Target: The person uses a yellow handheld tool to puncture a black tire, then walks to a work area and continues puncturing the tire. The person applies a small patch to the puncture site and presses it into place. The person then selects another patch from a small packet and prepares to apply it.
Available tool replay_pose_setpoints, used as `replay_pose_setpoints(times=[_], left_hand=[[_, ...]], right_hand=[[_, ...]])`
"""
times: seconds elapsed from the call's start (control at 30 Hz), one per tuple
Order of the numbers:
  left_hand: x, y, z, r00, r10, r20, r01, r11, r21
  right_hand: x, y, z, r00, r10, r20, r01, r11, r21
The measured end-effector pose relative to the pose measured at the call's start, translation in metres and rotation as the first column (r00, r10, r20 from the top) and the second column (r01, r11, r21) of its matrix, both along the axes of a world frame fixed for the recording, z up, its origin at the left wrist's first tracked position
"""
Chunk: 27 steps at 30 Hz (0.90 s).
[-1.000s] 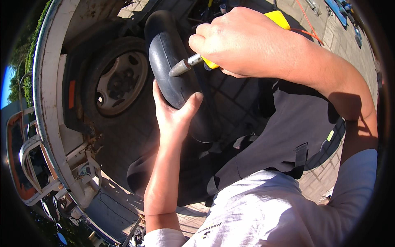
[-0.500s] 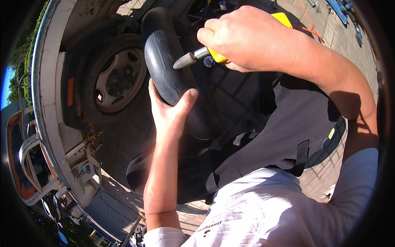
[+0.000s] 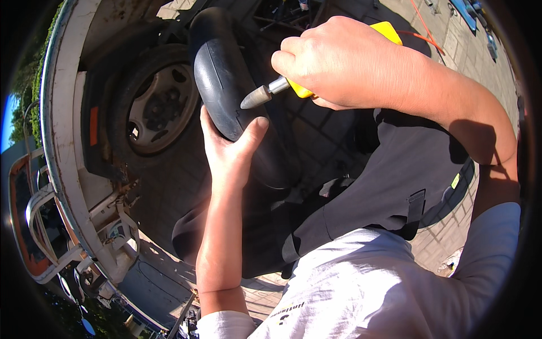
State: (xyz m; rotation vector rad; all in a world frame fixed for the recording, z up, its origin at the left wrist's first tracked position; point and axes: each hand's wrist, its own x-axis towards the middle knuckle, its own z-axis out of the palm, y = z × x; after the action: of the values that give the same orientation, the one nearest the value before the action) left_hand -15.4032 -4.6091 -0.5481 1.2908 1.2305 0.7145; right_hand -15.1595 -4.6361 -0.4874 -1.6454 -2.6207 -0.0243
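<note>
A black rubber inner tube (image 3: pixel 217 70), inflated and round, stands tilted in front of me, with a thin seam line along its sunlit face. My left hand (image 3: pixel 228 150) grips its near side, thumb on the right of the tube and fingers wrapped round the left, partly hidden behind it. In my right hand (image 3: pixel 350 65), closed round a yellow body, is a hand-held grinder (image 3: pixel 257 98) with a metal shank and a grey cone-shaped bit. The bit's tip is at the tube's surface, above my left thumb; whether it touches I cannot tell.
At the left is a pale, rusty vehicle body (image 3: pixel 62 113) with a mounted wheel (image 3: pixel 164 107) in shadow. An orange hose (image 3: pixel 426 31) crosses the paving at the upper right, near tools by a blue tray (image 3: pixel 464 14). My dark-trousered legs (image 3: pixel 339 209) lie below the tube.
The grinder's tip has moved slightly down along the tube, nearer my left thumb. My left hand and the tube have shifted a little left and up.
</note>
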Motion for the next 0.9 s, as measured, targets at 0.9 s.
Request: replay_pose_setpoints(times=[0.9], left_hand=[[0.001, -0.003, 0.001, 1.0, -0.01, -0.015, 0.01, 1.0, -0.002]], right_hand=[[0.006, 0.006, -0.004, 1.0, -0.022, 0.022, 0.02, 0.996, 0.088]])
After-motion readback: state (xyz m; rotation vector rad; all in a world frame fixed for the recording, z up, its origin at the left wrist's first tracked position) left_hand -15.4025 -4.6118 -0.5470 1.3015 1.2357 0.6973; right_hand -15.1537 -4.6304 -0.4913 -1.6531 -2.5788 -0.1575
